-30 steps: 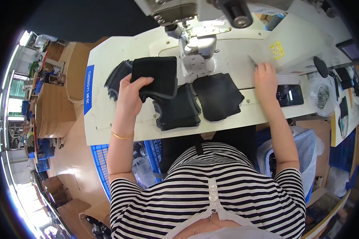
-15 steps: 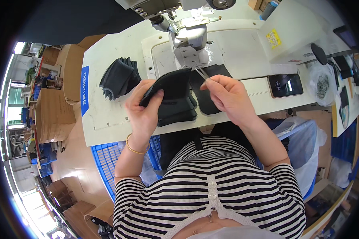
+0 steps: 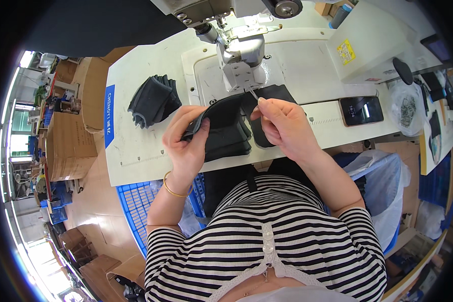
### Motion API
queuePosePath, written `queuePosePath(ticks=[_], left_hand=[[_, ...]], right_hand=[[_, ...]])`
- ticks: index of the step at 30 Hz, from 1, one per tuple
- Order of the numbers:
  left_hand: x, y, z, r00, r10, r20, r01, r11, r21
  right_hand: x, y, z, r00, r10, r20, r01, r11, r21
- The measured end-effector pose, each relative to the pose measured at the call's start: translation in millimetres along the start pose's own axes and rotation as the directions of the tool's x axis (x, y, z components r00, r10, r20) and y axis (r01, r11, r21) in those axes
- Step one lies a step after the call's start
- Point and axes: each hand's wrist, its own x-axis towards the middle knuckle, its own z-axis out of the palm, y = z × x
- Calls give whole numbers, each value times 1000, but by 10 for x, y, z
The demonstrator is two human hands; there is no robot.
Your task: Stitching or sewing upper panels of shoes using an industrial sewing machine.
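"Starting at the left edge of your bench (image 3: 131, 151), what do you have?"

"A fanned pile of black pieces (image 3: 155, 100). Next, my left hand (image 3: 186, 141), thumb and fingers clamped on one black piece (image 3: 221, 113), raised above a black stack (image 3: 230, 147) by the near edge."

"And further right?"

"My right hand (image 3: 282, 123), pinched on a slim metal tool (image 3: 254, 95), its tip near that piece's far end; I can't tell if they touch. Beyond, a phone (image 3: 361, 110) near the right end."

"Any risk?"

"If my left hand slips, the tip could nick the fabric."
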Motion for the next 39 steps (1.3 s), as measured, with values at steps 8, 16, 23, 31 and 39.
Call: queuePosePath(ticks=[8, 16, 23, 31, 39], left_hand=[[29, 81, -12, 982, 181, 58, -187, 971, 148], [154, -16, -259, 886, 462, 44, -441, 808, 391], [476, -1013, -1012, 941, 321, 110, -175, 180, 968], [441, -589, -575, 955, 290, 63, -190, 432, 882], [-134, -593, 317, 977, -3, 212, -110, 847, 520]], right_hand=[[13, -28, 15, 998, 30, 54, -30, 1000, -6], [-33, -72, -124, 991, -104, -85, 87, 980, -180], [400, -251, -1140, 747, -652, -133, -63, 130, -990], [525, -305, -1433, 652, -722, 232, -161, -432, -888], [350, 173, -799, 735, -648, 198, 180, -96, -979]])
